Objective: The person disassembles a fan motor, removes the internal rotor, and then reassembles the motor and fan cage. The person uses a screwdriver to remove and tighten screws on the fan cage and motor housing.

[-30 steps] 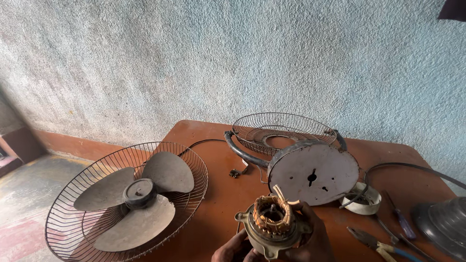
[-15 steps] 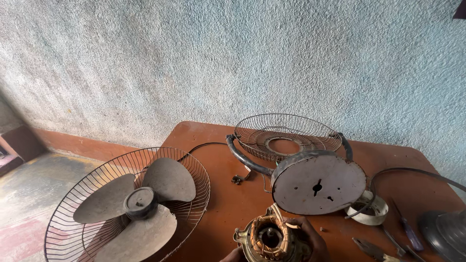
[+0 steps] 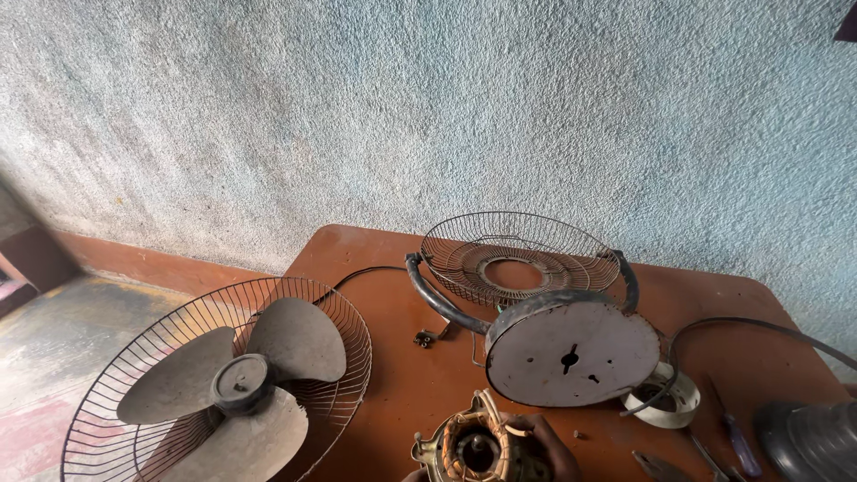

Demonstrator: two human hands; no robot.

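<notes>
While the view is tilting up toward the wall, the scene is reading like this:

Change: compared with a second ago, the round motor core with copper windings and a dull metal frame [image 3: 478, 446] is sitting lower in the view, now half cut off at the bottom edge; the table things themselves are lying as they were, so the work is going on at the motor alone.

Far left of the grip: a large round wire fan guard [image 3: 219, 379] is lying flat, overhanging the table's left edge, with a dusty grey three-blade plastic fan blade [image 3: 237, 384] resting inside it.

Grip: the right hand [image 3: 544, 442] is curling round the motor's right side, fingers closed against the frame; the left hand is barely showing at the bottom edge, so its hold cannot be told.

Motor look: orange-brown coils are ringing a dark centre hole, with loose pale wire ends sticking up.

Just above the grip: a round grey metal base plate [image 3: 571, 353] is standing tilted on edge, and a smaller wire guard [image 3: 522, 259] is lying behind it.

Right of the grip: a white tape roll [image 3: 665, 406] and a blue-handled screwdriver [image 3: 736, 437] are resting on the reddish-brown wooden table [image 3: 393, 375].
</notes>
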